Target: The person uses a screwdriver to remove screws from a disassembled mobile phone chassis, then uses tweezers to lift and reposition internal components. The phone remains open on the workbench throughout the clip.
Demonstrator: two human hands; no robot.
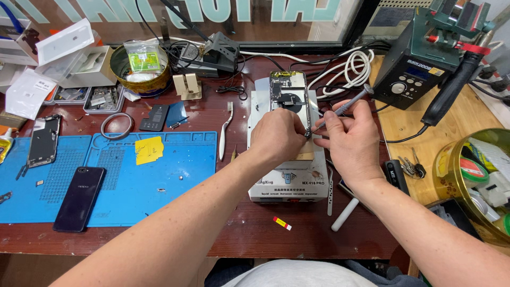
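Observation:
An opened phone (pixel 289 95) with its insides showing lies on a white heating plate machine (pixel 287 175) in the middle of the desk. My left hand (pixel 277 137) rests on the phone's near end and holds it down. A thin grey screwdriver (pixel 345 106) is gripped in my right hand (pixel 348 141). Its tip touches the phone's right edge and its handle points up to the right.
A blue work mat (pixel 133 175) lies at left with a dark phone (pixel 79 197), a yellow note (pixel 149 150) and another opened phone (pixel 43 139). A dark soldering station (pixel 419 64) stands at back right, a round tin (pixel 467 175) at right, and white cables (pixel 356 66) behind the machine.

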